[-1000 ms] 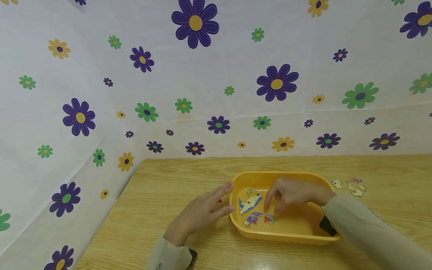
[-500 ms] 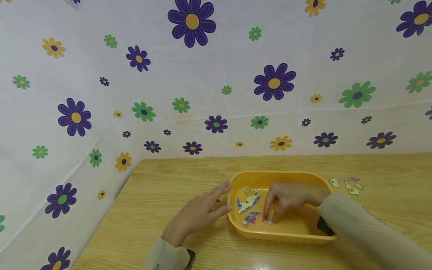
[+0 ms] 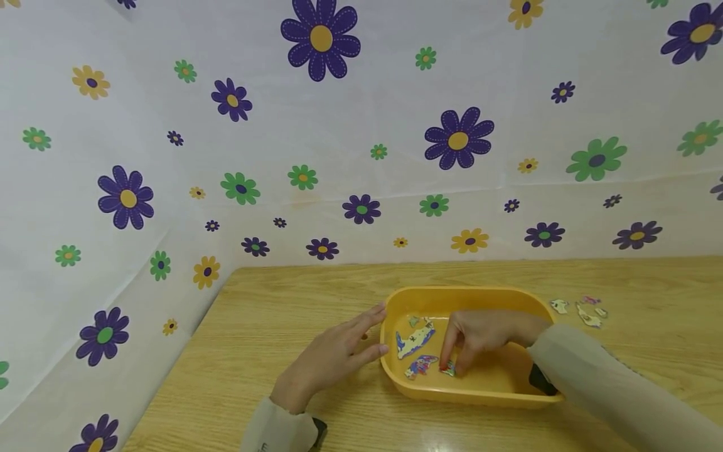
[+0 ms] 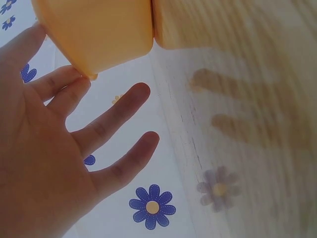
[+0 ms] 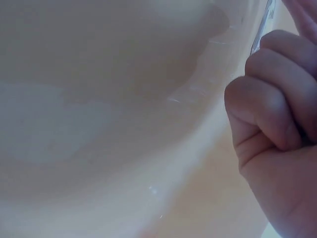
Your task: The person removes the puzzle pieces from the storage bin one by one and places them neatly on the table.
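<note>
A yellow plastic tub [image 3: 469,290] sits on the table with several flat, printed puzzle pieces inside. My right hand [image 3: 482,334] reaches down into it and pinches a small colourful puzzle piece [image 3: 449,369] between index finger and thumb, near the tub's floor. In the right wrist view, the other fingers [image 5: 270,109] are curled into the palm. To the left lie a cream-and-blue piece [image 3: 415,341], a purple-and-red piece [image 3: 421,365] and a small greenish one [image 3: 414,321]. My left hand [image 3: 327,361] touches the tub's left rim with extended fingertips; some fingers stand free in the left wrist view.
Several more small pieces [image 3: 589,315] lie on the wooden table [image 3: 282,307], right of the tub. A white cloth with printed flowers [image 3: 361,113] hangs behind the table and along its left side.
My right index finger and thumb have come down onto the small colourful piece, which is now partly covered and looks tilted. The left hand stays at the rim. The head view has shifted slightly.
</note>
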### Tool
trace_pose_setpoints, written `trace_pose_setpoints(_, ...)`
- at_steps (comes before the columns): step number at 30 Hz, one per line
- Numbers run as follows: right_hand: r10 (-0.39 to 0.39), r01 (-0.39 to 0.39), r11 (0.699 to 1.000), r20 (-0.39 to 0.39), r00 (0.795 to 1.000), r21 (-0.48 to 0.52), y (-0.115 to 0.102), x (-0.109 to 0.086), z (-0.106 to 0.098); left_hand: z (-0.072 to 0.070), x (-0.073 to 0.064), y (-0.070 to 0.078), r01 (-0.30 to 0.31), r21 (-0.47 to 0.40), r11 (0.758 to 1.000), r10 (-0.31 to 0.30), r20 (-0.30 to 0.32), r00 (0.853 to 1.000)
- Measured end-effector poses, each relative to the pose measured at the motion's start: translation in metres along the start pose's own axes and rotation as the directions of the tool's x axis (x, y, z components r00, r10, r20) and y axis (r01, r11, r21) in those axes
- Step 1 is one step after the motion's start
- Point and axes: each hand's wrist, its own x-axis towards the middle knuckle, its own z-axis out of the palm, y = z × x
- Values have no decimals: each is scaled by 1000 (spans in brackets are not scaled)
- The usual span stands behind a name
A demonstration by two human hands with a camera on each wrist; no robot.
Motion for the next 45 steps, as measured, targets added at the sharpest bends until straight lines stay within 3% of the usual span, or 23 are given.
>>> trace_pose_setpoints(7,-20,17,998,-60,998,-52,0,0,-2,1,-1,-1,-1,15,1000,1,-2,1000)
trace_pose_setpoints(13,13,-35,988,-147,989,-153,-1,1,-1,0,0,-2,-7,6,1000,7,-10,1000)
trace_pose_setpoints(30,-12,-22,954,-112,994,-298,-1,8,7,1,1,-2,-15,6,1000,15,-12,1000)
trace_pose_setpoints(35,-38,-10,942,-136,990,-335,0,9,5,1,1,-1,-12,1,1000,12,-10,1000)
trace_pose_setpoints(40,-73,-15,906,-192,979,-424,0,9,3,0,0,0,-10,-3,1000,10,-9,1000)
trace_pose_setpoints(45,7,-96,898,-203,979,-429,-2,9,3,1,0,0,3,3,1000,-3,-9,1000)
